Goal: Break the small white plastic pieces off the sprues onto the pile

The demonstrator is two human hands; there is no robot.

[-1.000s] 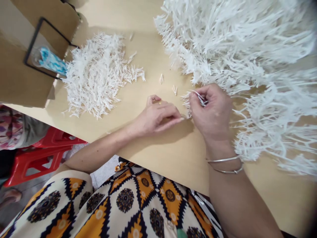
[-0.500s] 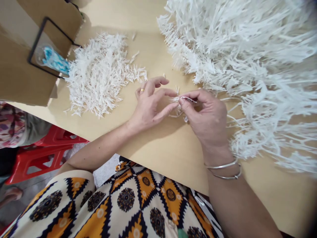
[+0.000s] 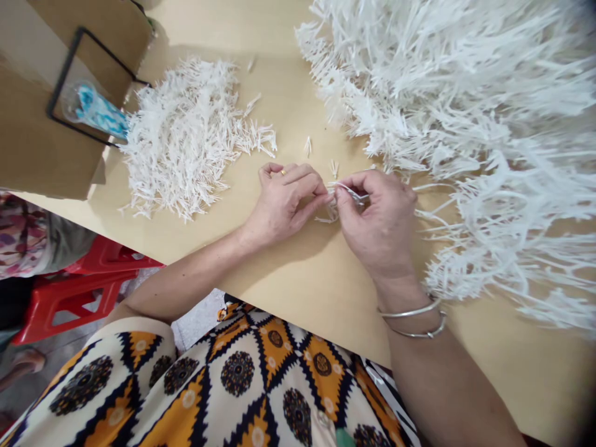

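Observation:
My left hand (image 3: 289, 200) has thumb and index finger pinched on the tips of a small white strand bundle (image 3: 332, 186). Close beside it on the right, my right hand (image 3: 379, 214) pinches the same bundle, and a thin white strand loops over its fingertips. Small white tufts (image 3: 334, 168) lie on the table just behind the fingers, and a few more are under them. To the left is a heap of short white tufts (image 3: 184, 133). A larger pile of long white strands (image 3: 447, 93) spreads over the right side.
A cardboard box (image 3: 41, 124) stands at the left, with a black wire frame (image 3: 54, 93) and a clear cup with blue-and-white contents (image 3: 100, 112) by it. Red stools (image 3: 77, 304) and part of another person (image 3: 23, 239) are beyond the table's left edge.
My left hand's raised, spread fingers have curled in, and its thumb and index finger have closed on the bundle. My right hand has shifted slightly left.

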